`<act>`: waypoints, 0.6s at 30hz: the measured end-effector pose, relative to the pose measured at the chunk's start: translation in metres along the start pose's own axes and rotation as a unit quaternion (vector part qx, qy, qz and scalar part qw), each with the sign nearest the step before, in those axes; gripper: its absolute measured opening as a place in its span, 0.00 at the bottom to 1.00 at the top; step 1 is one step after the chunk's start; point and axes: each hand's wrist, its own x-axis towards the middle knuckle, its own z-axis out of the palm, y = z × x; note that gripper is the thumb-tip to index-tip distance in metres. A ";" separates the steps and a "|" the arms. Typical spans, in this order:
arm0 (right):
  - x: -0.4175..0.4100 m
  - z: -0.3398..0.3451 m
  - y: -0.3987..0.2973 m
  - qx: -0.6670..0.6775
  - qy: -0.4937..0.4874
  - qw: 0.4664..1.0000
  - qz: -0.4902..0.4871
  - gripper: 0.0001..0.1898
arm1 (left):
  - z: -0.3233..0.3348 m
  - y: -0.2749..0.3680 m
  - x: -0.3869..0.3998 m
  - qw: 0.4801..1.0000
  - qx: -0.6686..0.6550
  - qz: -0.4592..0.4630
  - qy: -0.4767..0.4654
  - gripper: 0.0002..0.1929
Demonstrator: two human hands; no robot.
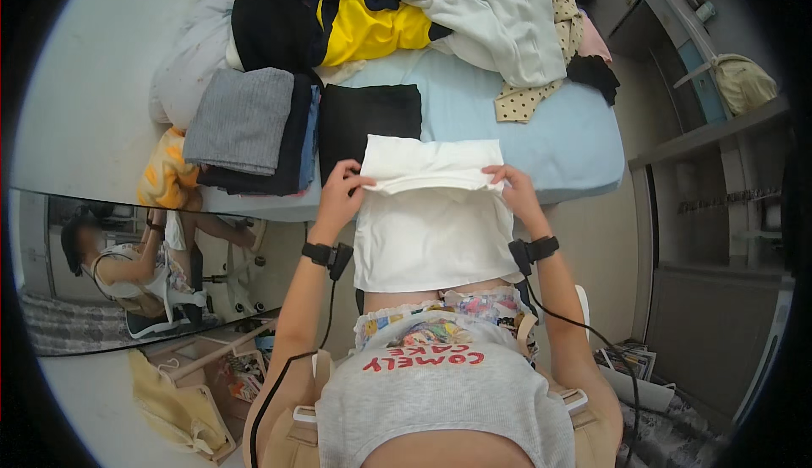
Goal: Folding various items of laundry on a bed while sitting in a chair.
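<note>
A white cloth garment [434,240] lies over my lap, its far part raised and doubled back in a flap at the bed's edge. My left hand [342,192] pinches the left end of the fold between thumb and fingers. At the other end, my right hand [512,190] grips the same fold. Just beyond the garment, a folded black cloth [371,113] rests on the bed, partly covered by the white flap. To its left stands a stack of folded clothes, with a grey ribbed garment [241,119] on top and dark and blue ones below.
On the light blue bed [571,144] a loose heap holds a white sweatshirt [501,24], a yellow and black garment [374,30] and a polka-dot cloth [523,101]. A mirror [235,265] stands left. Shelving [704,214] lines the right. Cables [596,328] run from both wrist straps.
</note>
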 end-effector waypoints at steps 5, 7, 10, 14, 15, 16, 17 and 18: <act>-0.022 0.020 -0.005 -0.222 -0.001 0.975 -0.024 0.09 | 0.010 0.005 -0.031 0.997 0.037 -0.063 -0.035 0.11; -0.023 0.017 0.007 -0.257 0.015 0.964 -0.062 0.09 | 0.016 0.007 -0.030 0.996 0.064 -0.053 -0.020 0.09; -0.022 0.012 0.013 -0.271 0.035 0.957 -0.099 0.08 | 0.016 0.004 -0.029 0.997 0.069 -0.021 -0.041 0.08; -0.019 0.006 0.017 -0.308 0.069 0.948 0.040 0.04 | 0.030 -0.011 -0.006 0.995 -0.059 -0.059 0.061 0.09; -0.016 0.004 0.021 -0.309 0.072 0.947 0.043 0.04 | 0.032 0.000 0.009 0.978 -0.106 -0.162 0.079 0.11; -0.007 0.002 0.025 -0.213 0.174 0.959 0.068 0.04 | 0.033 0.006 0.019 0.948 -0.149 -0.264 0.099 0.14; 0.002 0.001 0.029 -0.112 0.273 0.951 0.092 0.07 | 0.039 0.002 0.030 0.947 -0.150 -0.264 0.100 0.14; 0.013 0.004 0.035 -0.112 0.270 0.952 0.091 0.07 | 0.046 -0.009 0.037 0.956 -0.093 -0.264 0.087 0.15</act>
